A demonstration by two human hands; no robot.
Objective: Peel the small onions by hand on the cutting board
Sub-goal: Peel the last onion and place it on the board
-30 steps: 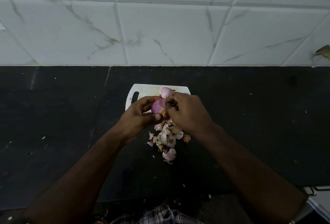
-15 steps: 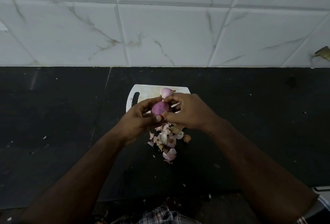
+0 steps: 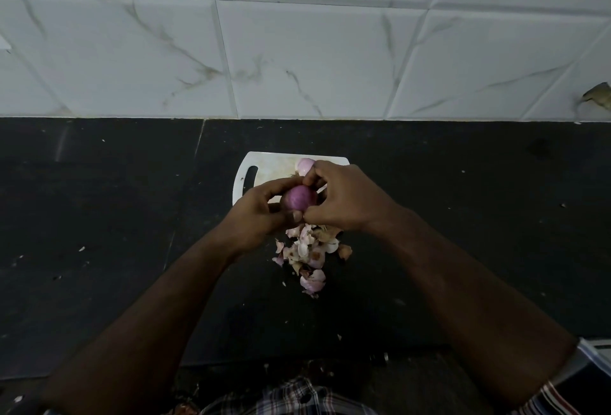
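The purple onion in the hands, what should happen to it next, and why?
Probably set the purple onion on the white cutting board beside the other onion. Held by the left hand and right hand, it looks smooth and skinless.

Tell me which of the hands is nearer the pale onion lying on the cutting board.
Right. The right hand reaches right beside the pale onion; the left hand sits nearer the camera, holding the purple onion.

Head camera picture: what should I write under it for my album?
Both hands, left and right, hold a purple onion over the white board, peels piled below.
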